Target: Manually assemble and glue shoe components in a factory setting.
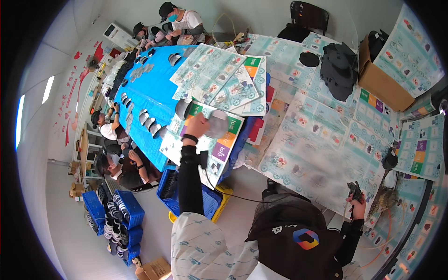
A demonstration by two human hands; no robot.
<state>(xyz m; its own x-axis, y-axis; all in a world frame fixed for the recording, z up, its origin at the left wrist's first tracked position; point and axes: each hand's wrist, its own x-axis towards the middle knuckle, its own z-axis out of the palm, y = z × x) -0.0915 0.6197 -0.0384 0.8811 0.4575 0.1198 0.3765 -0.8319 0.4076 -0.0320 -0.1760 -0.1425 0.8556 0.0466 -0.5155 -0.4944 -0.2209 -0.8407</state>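
Note:
My left hand (197,125), reaching out over the printed sheets, is closed on the edge of a grey rounded piece (217,125), which looks slightly blurred. Just beyond it, a dark curved piece (183,108) shaped like a cap brim rests on a printed sheet (205,156). Down at the right, my right hand (358,208) grips a dark spray gun (355,190) with a hose, by the corner of a sheet-covered table (303,135). Similar grey curved pieces (148,122) lie in rows on the blue table cover (154,88).
Loose printed sheets (210,70) overlap on the blue cover. Black fabric (338,70) is heaped near a cardboard box (387,86). Blue baskets (212,198) stand on the floor beside the table. Several co-workers (184,25) sit along it. A thin dark cable (233,198) hangs before me.

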